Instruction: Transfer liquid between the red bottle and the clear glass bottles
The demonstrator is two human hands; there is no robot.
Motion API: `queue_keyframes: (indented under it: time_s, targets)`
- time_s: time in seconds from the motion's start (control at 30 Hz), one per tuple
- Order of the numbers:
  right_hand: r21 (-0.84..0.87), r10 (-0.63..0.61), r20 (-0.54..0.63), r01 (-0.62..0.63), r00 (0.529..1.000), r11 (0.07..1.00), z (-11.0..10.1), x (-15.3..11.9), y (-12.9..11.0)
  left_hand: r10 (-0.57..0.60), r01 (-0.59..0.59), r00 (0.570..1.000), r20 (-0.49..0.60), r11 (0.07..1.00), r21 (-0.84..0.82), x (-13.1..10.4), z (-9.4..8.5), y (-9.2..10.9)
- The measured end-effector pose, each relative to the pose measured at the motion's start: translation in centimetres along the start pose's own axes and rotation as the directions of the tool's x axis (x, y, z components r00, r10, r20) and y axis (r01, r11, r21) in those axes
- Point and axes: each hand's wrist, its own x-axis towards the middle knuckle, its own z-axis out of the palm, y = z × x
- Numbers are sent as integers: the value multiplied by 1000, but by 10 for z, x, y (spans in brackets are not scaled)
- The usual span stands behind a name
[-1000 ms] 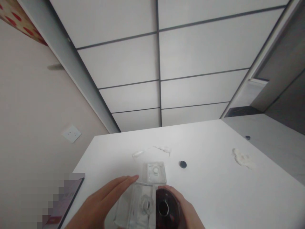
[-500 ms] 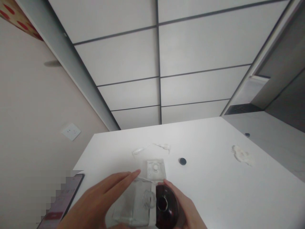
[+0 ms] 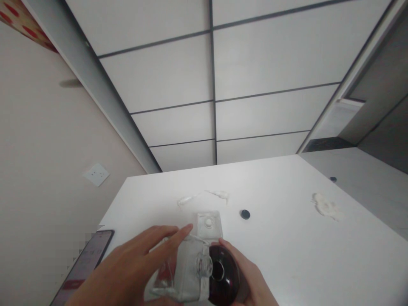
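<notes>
My left hand (image 3: pixel 140 263) is wrapped round a clear, square-sided bottle (image 3: pixel 189 272). The bottle is tilted, its uncapped threaded neck pointing right. A reddish patch shows through its wall. Close against that neck is a round dark red-brown bottle (image 3: pixel 228 276), its mouth open toward me, which my right hand (image 3: pixel 251 276) grips from the right side. I cannot tell whether the two bottles touch or whether any liquid passes between them. Just beyond them on the table stands a clear square container (image 3: pixel 209 225) with a round whitish top.
A black cap (image 3: pixel 245 214) lies right of the square container on the white table (image 3: pixel 287 255). Behind the container are thin white pieces (image 3: pixel 219 195). Crumpled white tissue (image 3: pixel 325 206) sits at the right, and a phone (image 3: pixel 86 263) at the left edge.
The clear bottle and my left hand have shifted slightly, and a reddish patch now shows through the bottle's left part. My right hand and the dark bottle are nearly still.
</notes>
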Motion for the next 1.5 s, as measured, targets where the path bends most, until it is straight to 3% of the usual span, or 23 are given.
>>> queue_keyframes:
  time_s: [0.43, 1.03, 1.5]
  targets:
    - [10, 49, -24, -49, 999, 999, 1, -2, -13, 52, -51, 998, -25, 998, 25, 6, -5, 5]
    - [20, 4, -19, -3, 1000, 1000, 0, -3, -10, 44, -51, 998, 53, 991, 127, 9, -17, 14]
    - [-8, 12, -11, -12, 1000, 1000, 0, -3, -14, 60, -67, 997, 40, 981, 181, 18, -26, 28]
